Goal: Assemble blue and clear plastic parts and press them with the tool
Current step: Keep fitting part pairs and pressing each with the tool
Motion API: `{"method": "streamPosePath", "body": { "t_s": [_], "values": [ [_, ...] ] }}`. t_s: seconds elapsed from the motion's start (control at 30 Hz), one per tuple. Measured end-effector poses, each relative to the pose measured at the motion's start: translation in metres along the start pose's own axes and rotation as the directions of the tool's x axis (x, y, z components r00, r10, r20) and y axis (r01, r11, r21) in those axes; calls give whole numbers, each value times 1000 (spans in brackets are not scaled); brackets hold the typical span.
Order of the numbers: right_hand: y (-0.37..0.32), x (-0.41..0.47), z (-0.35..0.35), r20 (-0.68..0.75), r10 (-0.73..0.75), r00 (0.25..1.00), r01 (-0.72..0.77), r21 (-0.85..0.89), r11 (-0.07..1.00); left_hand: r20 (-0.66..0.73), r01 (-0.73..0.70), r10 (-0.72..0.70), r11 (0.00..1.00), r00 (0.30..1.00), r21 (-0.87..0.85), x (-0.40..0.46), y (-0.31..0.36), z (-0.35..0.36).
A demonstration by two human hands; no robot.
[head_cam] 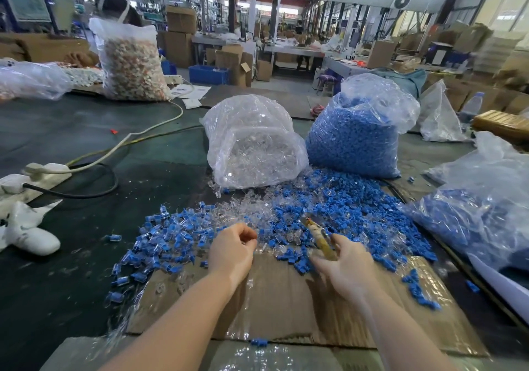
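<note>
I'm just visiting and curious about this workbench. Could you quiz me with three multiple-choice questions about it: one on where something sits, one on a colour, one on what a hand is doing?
1. Where is the bag of clear parts relative to the bag of blue parts?
A. To its left
B. To its right
C. On top of it

2. What colour is the loose pile in front of the right-hand bag?
A. Red
B. Blue
C. Green

3. What is the right hand doing?
A. Lying flat and empty
B. Holding the tool
C. Lifting a bag

Answers: 1 A, the bags stand side by side, the clear one on the left. 2 B, the heap is blue. 3 B, its fingers curl round the tool's handle.
</note>
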State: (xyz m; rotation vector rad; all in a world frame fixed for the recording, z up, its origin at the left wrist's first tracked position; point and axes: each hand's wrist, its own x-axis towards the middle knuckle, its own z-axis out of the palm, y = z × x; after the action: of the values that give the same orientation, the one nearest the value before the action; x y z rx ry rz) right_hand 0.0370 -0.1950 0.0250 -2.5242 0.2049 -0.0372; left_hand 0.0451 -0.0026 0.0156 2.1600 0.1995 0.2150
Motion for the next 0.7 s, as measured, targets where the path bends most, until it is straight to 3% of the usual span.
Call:
{"method": "streamPosePath", "body": {
  "t_s": [0.13,0.3,0.5,0.63,0.7],
  "values": [
    [20,6,-1,-131,35,991,-78,-343,936,43,-72,69,995,997,75,-9,-3,12],
    [40,8,0,-165,-20,986,-80,-574,815,48,-128,123,986,991,103,-19,-8,28],
    [48,6,3,-190,-49,981,-86,-640,763,26,-227,226,958,974,178,-23,-14,37],
    [46,4,1,-184,5,983,-122,-629,768,45,-290,288,930,957,227,-25,-16,42],
    [41,1,2,-219,-48,974,-100,-613,784,61,-312,306,920,950,236,-25,-17,44]
  ]
}}
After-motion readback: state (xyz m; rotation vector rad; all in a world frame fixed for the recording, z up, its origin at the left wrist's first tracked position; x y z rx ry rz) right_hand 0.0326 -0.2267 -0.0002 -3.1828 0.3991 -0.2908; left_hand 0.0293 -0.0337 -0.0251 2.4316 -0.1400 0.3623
